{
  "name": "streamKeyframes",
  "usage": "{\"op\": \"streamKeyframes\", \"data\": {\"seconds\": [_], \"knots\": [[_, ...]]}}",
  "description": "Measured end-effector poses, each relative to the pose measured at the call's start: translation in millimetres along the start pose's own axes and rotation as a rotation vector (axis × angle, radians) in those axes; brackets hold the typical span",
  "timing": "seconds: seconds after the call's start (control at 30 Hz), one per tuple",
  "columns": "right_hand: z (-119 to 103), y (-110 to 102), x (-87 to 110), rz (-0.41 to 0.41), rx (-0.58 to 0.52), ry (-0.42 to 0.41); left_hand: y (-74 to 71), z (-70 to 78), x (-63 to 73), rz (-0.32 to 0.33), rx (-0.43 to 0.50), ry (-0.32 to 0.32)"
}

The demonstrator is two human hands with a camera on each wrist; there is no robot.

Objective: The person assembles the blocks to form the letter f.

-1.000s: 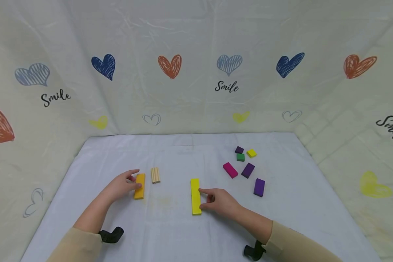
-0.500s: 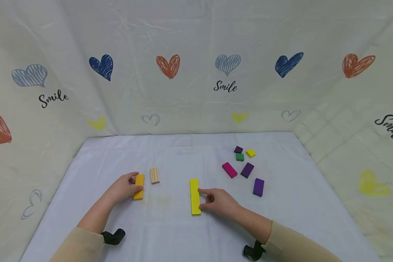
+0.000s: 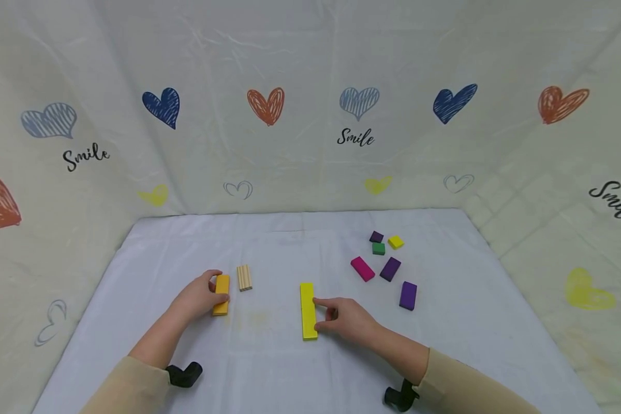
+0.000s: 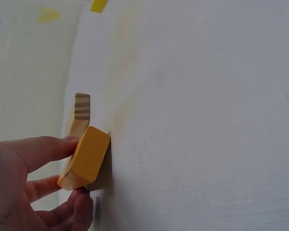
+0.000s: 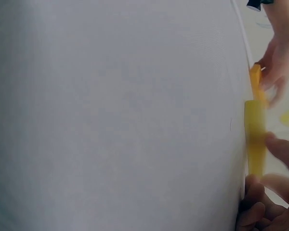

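Observation:
My left hand (image 3: 195,298) pinches an orange block (image 3: 221,295), with the thumb across it and fingers at its other side. In the left wrist view the orange block (image 4: 90,154) is tilted. A striped bare-wood block (image 3: 244,278) lies just right of it on the white cloth. My right hand (image 3: 352,318) touches the right edge of a long yellow strip (image 3: 308,313) with thumb and index fingertips. A faint step partway along the strip suggests two blocks end to end. In the right wrist view, the yellow strip (image 5: 255,134) is partly blurred beside the fingers.
On the back right of the cloth (image 3: 274,241) lie a pink block (image 3: 363,268), purple blocks (image 3: 407,295), a green block (image 3: 378,248), a small yellow block (image 3: 395,242) and a dark purple one (image 3: 376,236). A printed curtain (image 3: 310,149) stands behind and at both sides.
My left hand shifts slightly right with the orange block, closer to the bare-wood block, and its thumb reaches further over it. The right hand and yellow strip stay in place.

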State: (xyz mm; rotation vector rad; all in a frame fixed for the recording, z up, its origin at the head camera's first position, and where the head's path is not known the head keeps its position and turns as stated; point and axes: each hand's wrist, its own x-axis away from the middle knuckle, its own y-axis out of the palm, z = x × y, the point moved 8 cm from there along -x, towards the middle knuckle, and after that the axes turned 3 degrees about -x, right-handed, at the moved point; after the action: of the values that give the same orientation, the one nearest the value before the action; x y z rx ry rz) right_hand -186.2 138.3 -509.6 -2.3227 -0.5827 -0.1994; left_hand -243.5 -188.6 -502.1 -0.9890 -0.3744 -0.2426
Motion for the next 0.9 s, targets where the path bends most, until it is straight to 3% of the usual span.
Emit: {"op": "streamKeyframes", "data": {"seconds": [0.23, 0.6, 0.9], "knots": [[0.1, 0.0, 0.3, -0.005, -0.011, 0.008, -2.7, 2.4, 1.8, -0.002, 0.003, 0.010], [0.2, -0.2, 0.7, 0.004, -0.003, 0.004, -2.0, -6.7, -1.3, -0.046, 0.130, 0.009], [-0.3, -0.1, 0.9, 0.005, -0.008, 0.012, -14.5, -7.4, 4.3, 0.010, 0.178, 0.014]]}}
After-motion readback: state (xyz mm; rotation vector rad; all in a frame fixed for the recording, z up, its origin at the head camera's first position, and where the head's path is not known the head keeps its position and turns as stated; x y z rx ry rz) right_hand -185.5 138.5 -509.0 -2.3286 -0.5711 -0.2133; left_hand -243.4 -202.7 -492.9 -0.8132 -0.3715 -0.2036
